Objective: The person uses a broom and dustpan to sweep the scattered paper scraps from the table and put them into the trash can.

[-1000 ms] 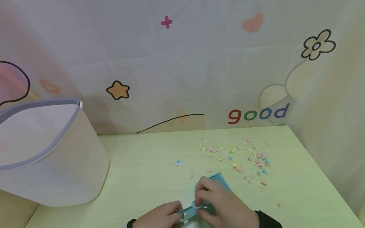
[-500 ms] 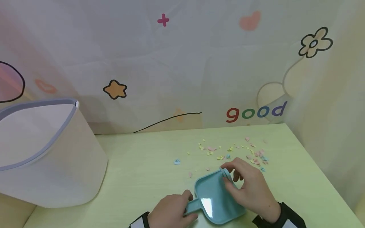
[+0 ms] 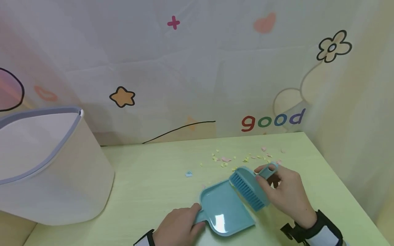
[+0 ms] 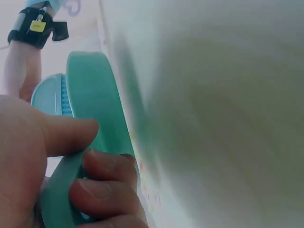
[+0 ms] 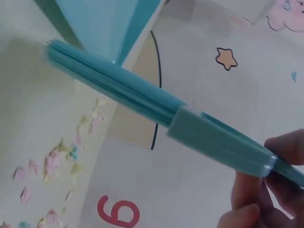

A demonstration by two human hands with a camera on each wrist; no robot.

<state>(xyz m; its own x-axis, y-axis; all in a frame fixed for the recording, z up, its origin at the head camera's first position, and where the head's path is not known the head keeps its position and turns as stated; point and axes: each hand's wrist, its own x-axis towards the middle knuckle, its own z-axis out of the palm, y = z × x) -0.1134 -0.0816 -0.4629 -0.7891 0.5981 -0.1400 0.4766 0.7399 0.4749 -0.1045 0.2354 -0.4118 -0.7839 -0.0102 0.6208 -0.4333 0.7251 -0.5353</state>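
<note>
My left hand [image 3: 178,225] grips the short handle of a blue dustpan [image 3: 226,205], its pan facing up and its open edge toward the right. In the left wrist view the thumb and curled fingers wrap the dustpan's handle [image 4: 61,194]. With my right hand [image 3: 286,194] I pinch the handle of a blue hand brush [image 3: 250,188]. The brush's bristles [image 5: 109,78] point down-left, beside the dustpan's open edge. Scraps of pink, yellow and blue paper [image 3: 226,159] lie behind the brush, some hidden by it and my right hand.
A large white bin [image 3: 74,177] with a purple-grey rim stands at the left of the pale table [image 3: 147,177]. One blue scrap [image 3: 188,174] lies apart, left of the others. A printed cloth [image 3: 172,75] hangs behind the table.
The brush has come away from the dustpan in my right hand, which moved right and up. My left hand has kept the handle, and the pan's inside has come into view.
</note>
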